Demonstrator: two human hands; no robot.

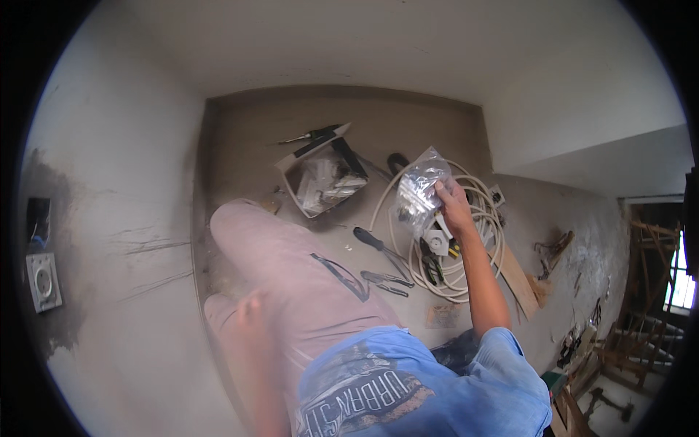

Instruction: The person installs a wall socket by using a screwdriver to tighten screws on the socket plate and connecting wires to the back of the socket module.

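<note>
My right hand point(455, 207) is closed on a clear plastic bag point(421, 188) with small items inside that I cannot make out. It holds the bag above a loose coil of whitish cable point(497, 255) on the floor. A white socket point(437, 242) and dark-handled pliers point(429, 266) lie within the loops. Smeared by motion, my left hand point(251, 312) is over my leg, and its fingers cannot be read. Left of the coil are a black-handled screwdriver point(369, 237) and another pair of pliers point(386, 282).
An open black-and-white box point(351, 156) holds clear-wrapped pieces, with a thin dark tool point(312, 135) behind it. On the left wall are a white socket point(44, 282) and an opening with blue wires point(38, 222). A wooden board point(514, 280) and debris lie right.
</note>
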